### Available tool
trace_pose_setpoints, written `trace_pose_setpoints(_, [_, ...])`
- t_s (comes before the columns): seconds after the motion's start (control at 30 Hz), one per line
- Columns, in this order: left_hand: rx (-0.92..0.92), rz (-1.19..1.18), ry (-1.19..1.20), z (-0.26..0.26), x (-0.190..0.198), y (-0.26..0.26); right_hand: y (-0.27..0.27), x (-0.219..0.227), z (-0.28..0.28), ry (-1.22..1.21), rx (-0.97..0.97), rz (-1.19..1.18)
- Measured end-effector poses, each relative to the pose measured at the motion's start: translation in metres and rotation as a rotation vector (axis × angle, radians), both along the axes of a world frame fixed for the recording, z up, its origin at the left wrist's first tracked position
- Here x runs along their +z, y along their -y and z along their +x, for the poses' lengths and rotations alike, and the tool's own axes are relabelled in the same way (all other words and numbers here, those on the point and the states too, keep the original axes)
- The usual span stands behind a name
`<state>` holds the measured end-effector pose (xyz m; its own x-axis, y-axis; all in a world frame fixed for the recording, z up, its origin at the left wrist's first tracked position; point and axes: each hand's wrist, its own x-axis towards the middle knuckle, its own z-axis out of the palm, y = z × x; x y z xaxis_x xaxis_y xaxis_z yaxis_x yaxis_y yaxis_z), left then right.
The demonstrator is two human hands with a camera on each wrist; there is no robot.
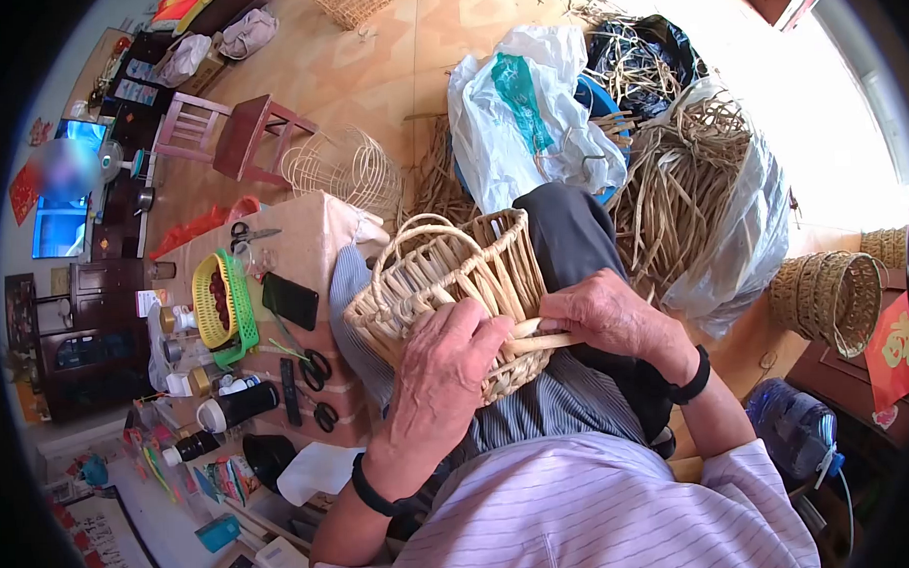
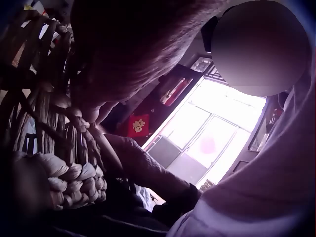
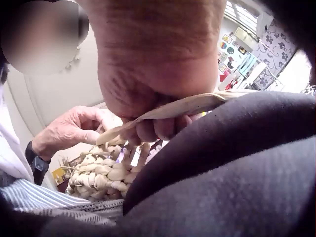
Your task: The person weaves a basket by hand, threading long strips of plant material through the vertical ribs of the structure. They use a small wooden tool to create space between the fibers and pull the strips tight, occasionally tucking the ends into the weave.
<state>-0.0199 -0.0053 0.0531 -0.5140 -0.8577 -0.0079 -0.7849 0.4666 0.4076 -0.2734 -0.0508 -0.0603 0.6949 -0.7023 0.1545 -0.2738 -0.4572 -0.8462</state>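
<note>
Woven straw basket (image 1: 455,294) was held on the lap, on its side, with the left hand (image 1: 442,370) curled over its wall. A loose strip (image 1: 547,339) at the base was pinched by the right hand (image 1: 611,319). Farther off, straw bundles (image 1: 676,186) were piled on the floor.
</note>
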Motion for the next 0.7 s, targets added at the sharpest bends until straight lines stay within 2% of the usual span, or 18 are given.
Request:
trace_pose_setpoints(0.1, [0.004,0.04,-0.017,0.002,0.005,0.003,-0.005,-0.003,-0.006,-0.098,0.011,0.003])
trace_pose_setpoints(0.2, [0.017,0.037,-0.054,0.003,0.009,0.006,-0.007,0.002,-0.01,-0.108,-0.072,-0.086])
trace_pose_setpoints(0.3, [0.119,0.129,-0.228,0.004,0.011,0.005,-0.01,0.003,-0.017,-0.128,-0.137,-0.119])
trace_pose_setpoints(0.5, [-0.035,-0.045,-0.116,-0.029,-0.013,0.003,-0.014,0.061,-0.044,-0.229,-0.183,-0.166])
trace_pose_setpoints(0.57, [-0.013,0.018,-0.11,-0.031,-0.015,0.007,-0.015,0.069,-0.042,-0.118,-0.24,-0.08])
trace_pose_setpoints(0.63, [0.011,0.048,-0.093,-0.03,-0.014,0.009,-0.017,0.059,-0.034,-0.003,-0.308,-0.002])
trace_pose_setpoints(0.7, [0.035,0.038,-0.149,-0.03,-0.018,0.01,-0.021,0.038,-0.02,0.187,-0.389,0.177])
